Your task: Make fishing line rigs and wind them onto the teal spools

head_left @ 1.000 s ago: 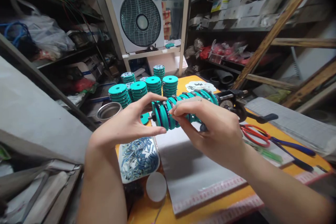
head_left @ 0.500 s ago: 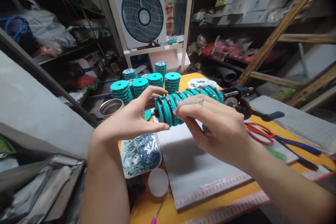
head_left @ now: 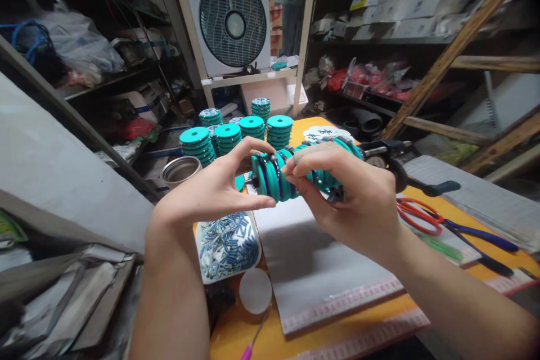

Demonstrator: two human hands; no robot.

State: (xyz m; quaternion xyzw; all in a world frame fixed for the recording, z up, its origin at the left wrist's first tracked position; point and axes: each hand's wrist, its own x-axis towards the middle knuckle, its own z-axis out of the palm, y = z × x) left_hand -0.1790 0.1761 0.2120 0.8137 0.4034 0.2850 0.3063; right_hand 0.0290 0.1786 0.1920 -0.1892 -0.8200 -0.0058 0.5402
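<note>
A row of teal disc-shaped spools (head_left: 270,183) with dark line wound between them sits on a horizontal shaft. My left hand (head_left: 217,188) cups its left end, index finger over the top and thumb along the lower side. Farther along the row, my right hand (head_left: 352,188) has thumb and index finger pinched together against the spools, with a grey wrap on the index finger. Whatever is in that pinch is too small to make out. Small dark weights or beads show along the top of the row. A crank mechanism (head_left: 399,171) joins the shaft's right end.
Behind stand stacks of teal spools (head_left: 228,138) and a metal cup (head_left: 181,171). A white tray (head_left: 202,277) of small blue tubes and a white disc (head_left: 255,291) lie in front. Red-handled scissors (head_left: 419,215) and blue-handled pliers (head_left: 481,236) lie right. A box fan (head_left: 234,22) stands behind.
My right fingertips have shifted slightly along the spools, and the thumb has come up to meet the index finger. My left hand stays around the left end. The view has shifted slightly.
</note>
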